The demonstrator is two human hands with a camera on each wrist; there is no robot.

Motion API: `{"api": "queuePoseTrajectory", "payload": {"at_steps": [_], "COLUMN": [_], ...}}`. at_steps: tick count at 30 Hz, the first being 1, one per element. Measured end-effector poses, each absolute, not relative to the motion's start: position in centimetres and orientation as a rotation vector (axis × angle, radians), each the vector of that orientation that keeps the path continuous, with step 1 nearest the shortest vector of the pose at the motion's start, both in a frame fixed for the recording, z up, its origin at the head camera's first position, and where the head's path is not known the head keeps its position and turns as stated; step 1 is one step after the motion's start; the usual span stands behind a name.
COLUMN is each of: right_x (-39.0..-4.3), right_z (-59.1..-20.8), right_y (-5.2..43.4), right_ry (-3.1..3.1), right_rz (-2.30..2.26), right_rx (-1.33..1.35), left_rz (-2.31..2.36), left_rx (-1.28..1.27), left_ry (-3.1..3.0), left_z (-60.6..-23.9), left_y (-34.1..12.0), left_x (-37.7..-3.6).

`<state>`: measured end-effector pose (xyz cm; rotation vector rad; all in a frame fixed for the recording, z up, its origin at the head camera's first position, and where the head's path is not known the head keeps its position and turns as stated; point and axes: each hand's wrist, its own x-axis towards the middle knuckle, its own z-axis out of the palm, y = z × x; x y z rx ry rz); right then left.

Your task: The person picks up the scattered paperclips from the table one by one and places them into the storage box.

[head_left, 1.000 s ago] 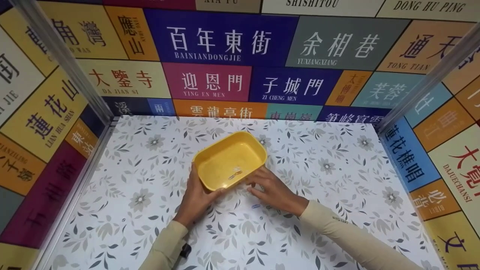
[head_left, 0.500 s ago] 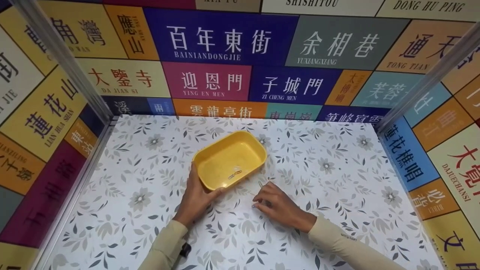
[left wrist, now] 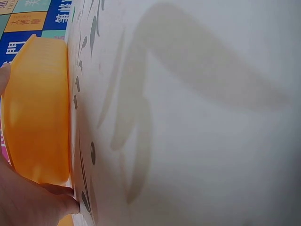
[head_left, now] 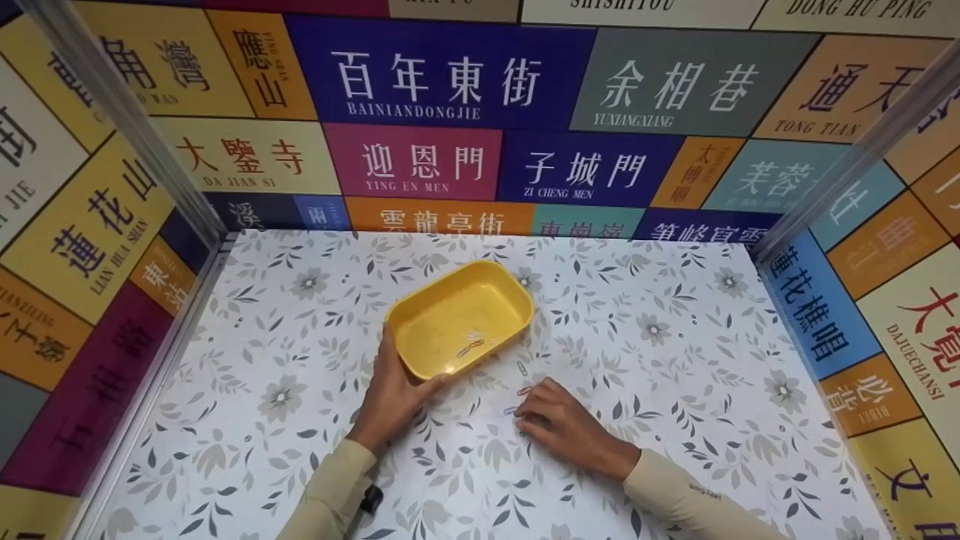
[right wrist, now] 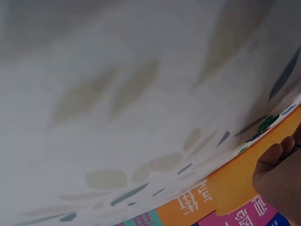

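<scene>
A yellow tub [head_left: 459, 318] sits near the middle of the flowery table [head_left: 675, 352]. The left hand [head_left: 394, 394] holds the tub's near corner, with the thumb along one side and the fingers curled round the other. Inside the tub lie a few paper clips [head_left: 470, 347] (they are tiny and hard to count). The right hand [head_left: 559, 421] rests on the table just in front of the tub, a little to its right. Its fingers are bent down onto the tabletop, and I cannot tell if they pinch anything. Three loose clips lie on the table by those fingertips: a green clip [head_left: 520, 367], a red clip [head_left: 524, 391] and a blue clip [head_left: 510, 410]. Bright signs with big letters cover the walls [head_left: 420, 161] all around.
</scene>
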<state>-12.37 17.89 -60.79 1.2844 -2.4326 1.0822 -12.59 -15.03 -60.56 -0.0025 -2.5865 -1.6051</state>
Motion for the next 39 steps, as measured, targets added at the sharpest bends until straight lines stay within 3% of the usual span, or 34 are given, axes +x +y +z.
{"api": "queuePoseTrajectory", "payload": {"at_steps": [20, 39], "right_x": [-13.4, -14.3], "right_z": [-61.4, -61.8], "right_y": [18.4, 18.3], "right_ry": [-2.432, -2.436], "right_rz": [0.853, 0.929], "right_rx": [1.277, 1.341], "left_rz": [-1.635, -1.618], "left_rx": [0.001, 0.114], "left_ry": [-2.557, -2.684], "left_z": [-60.8, -60.3], "left_y": [-15.0, -15.0], "left_x": [-12.9, -12.4]}}
